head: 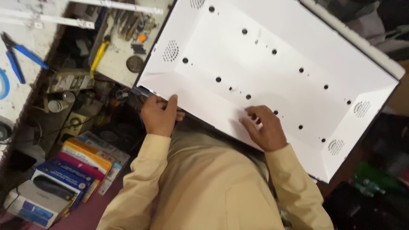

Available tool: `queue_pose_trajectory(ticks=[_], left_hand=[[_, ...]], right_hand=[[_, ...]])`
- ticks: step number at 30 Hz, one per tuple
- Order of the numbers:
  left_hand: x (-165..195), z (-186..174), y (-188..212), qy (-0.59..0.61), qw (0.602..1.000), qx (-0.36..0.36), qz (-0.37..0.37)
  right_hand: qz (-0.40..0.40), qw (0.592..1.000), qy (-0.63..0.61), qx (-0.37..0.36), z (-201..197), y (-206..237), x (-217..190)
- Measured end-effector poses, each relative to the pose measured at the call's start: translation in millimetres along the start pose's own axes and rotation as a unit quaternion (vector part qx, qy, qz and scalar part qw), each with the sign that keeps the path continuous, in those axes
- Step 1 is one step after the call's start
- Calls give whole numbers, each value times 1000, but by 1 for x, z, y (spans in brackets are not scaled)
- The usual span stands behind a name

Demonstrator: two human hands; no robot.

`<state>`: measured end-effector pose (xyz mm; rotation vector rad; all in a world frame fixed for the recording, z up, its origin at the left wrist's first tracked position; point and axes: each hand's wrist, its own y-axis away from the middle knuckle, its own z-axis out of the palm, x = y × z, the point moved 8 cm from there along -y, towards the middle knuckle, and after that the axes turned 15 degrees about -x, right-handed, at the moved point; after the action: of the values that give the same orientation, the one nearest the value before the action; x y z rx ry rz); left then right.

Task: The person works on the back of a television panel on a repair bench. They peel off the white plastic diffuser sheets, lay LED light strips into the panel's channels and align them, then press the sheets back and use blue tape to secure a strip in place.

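Hands are holding a smooth white reflector sheet [272,64]: left hand [159,115] gripping its near edge, right hand [265,127] pressing flat, fingers curled, on its surface.

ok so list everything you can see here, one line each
white panel: one, white with dark holes, centre and right
blue-handled pliers: one, blue, far left
yellow-handled tool: one, yellow, upper left
round metal disc: one, dark grey, beside the panel's left corner
boxes: several, blue, orange, pink, white, lower left
left hand: fingers grip the panel's near edge
right hand: fingers rest flat on the panel
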<state>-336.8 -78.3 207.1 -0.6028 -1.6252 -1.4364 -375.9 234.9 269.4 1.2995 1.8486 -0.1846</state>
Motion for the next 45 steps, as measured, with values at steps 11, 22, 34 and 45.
queue_pose_trajectory(ticks=[11,22,34,45], left_hand=[[14,0,9,-84,995,8,-54],[-14,-94,-11,12,988,104,113],[-19,-81,-52,148,988,-39,29],[-40,-83,-55,113,986,-103,60]], right_hand=[[-5,989,138,51,8,107,18],[45,978,157,134,21,129,46],[36,984,150,87,27,100,5],[141,975,81,153,16,103,22]])
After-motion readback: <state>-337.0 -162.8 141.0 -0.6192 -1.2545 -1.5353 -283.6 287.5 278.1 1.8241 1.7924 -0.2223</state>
